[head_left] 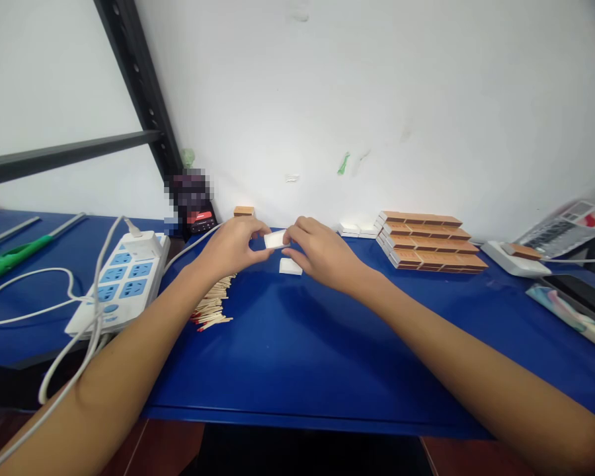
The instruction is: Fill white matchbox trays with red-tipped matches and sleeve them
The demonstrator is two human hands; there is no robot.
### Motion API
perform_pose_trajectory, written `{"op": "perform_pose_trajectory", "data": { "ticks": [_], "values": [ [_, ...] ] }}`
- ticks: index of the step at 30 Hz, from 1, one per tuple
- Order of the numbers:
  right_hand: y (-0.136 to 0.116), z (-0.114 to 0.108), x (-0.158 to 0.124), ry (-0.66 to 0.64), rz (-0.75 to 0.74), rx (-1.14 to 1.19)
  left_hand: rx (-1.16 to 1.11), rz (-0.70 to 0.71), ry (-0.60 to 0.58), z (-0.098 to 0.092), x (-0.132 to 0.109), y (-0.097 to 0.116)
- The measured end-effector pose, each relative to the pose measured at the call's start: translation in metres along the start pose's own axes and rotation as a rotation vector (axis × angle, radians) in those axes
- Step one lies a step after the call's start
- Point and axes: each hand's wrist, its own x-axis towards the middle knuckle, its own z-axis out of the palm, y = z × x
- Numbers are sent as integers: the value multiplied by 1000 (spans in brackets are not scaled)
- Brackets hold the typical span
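A small white matchbox tray (pixel 276 239) is held up between both hands over the blue table. The thumb and fingers of my left hand (pixel 234 243) pinch its left end. At its right end the fingers of my right hand (pixel 318 250) close on it, covering that edge. Just below lies another white piece (pixel 291 266), like a matchbox tray, on the table. A heap of loose matches (pixel 213 305), some with red heads showing, spreads beneath my left wrist and forearm, which hide part of it.
Stacked brown matchboxes (pixel 426 243) stand at the right back, beside white trays (pixel 357 229). One matchbox (pixel 244 211) sits near the wall. A power strip (pixel 123 281) with cables and green-handled tools (pixel 17 260) lie left. A white device (pixel 514 259) and phone (pixel 582 294) are right.
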Motion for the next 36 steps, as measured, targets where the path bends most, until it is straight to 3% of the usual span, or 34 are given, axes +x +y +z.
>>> {"op": "perform_pose_trajectory", "data": {
  "ticks": [6, 10, 17, 21, 32, 36],
  "values": [
    [12, 23, -18, -176, 59, 96, 76, -90, 32, -6, 0, -4],
    [39, 28, -13, -124, 95, 91, 98, -91, -3, -7, -1, -2],
    [112, 26, -10, -93, 224, -104, 141, -60, -53, -3, -3, -1],
    [132, 29, -19, -82, 262, -168, 153, -44, -100, 0, -4, -2],
    [119, 28, -21, -50, 232, -267, 162, -83, -73, -8, -2, -6],
    [85, 25, -20, 39, 200, -191, 156, -101, -61, -12, -1, -8]
  ]
}}
